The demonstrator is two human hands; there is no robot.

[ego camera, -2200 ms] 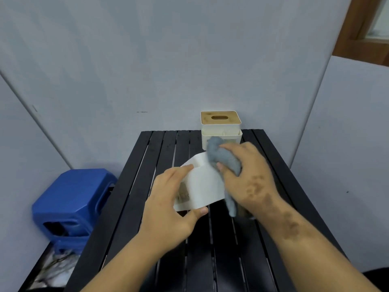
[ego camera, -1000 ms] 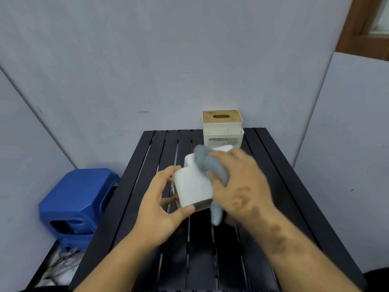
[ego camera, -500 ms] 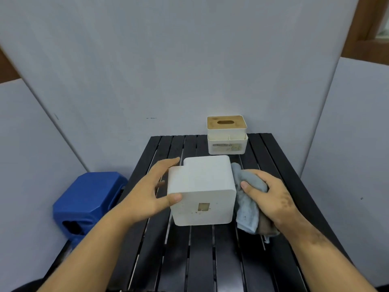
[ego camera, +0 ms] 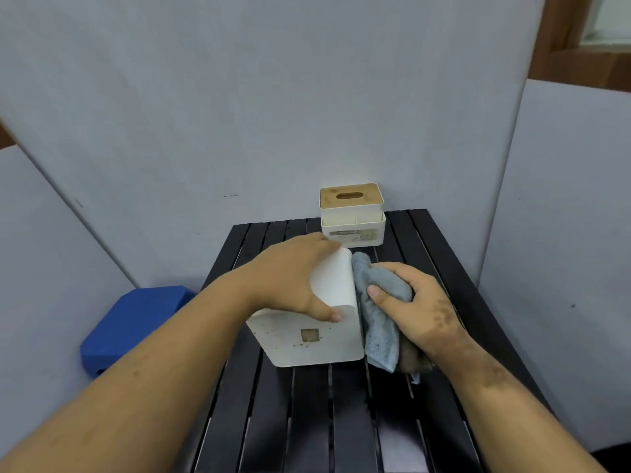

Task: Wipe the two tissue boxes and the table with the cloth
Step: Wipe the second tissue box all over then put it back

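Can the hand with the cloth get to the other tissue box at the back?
Probably yes. The right hand with the cloth has bare table between it and the far tissue box; nothing blocks the way.

Label on far tissue box (ego camera: 353, 215): print too small, unreadable.

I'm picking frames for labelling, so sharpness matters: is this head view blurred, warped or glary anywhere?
Head view: the far tissue box looks fairly crisp; the left hand, right hand and cloth are slightly soft. Wide-angle warp bows the wall edges and splays the table slats. Lighting is even and soft, with only a dull sheen on the near slats. Speckles on the near tissue box stay readable.
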